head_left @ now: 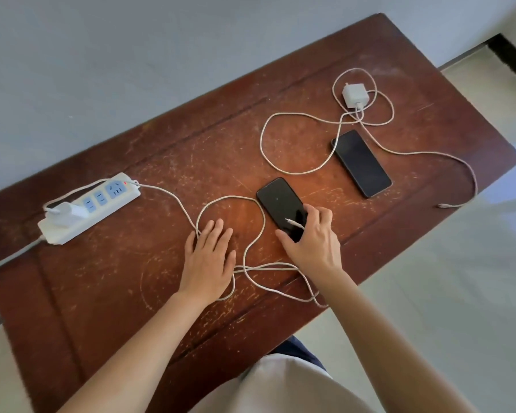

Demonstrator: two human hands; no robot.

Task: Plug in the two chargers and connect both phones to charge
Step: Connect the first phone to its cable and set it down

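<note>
A white power strip (102, 204) lies at the table's left with one white charger (67, 213) plugged into it. That charger's pale cable (261, 222) loops across the table to my right hand (313, 242), which grips the near end of a black phone (280, 205) with the cable's plug tip lying over the screen. My left hand (209, 257) rests flat and open on the table, over the cable. A second black phone (361, 162) lies further right. The second white charger (355, 95) lies unplugged at the far right, its loose cable end (443, 206) near the table edge.
The worn brown wooden table (161, 144) stands against a grey wall. Its right edge drops to a pale tiled floor (459, 278). The power strip's grey lead (9, 257) runs off the left edge. Three sockets on the strip are free.
</note>
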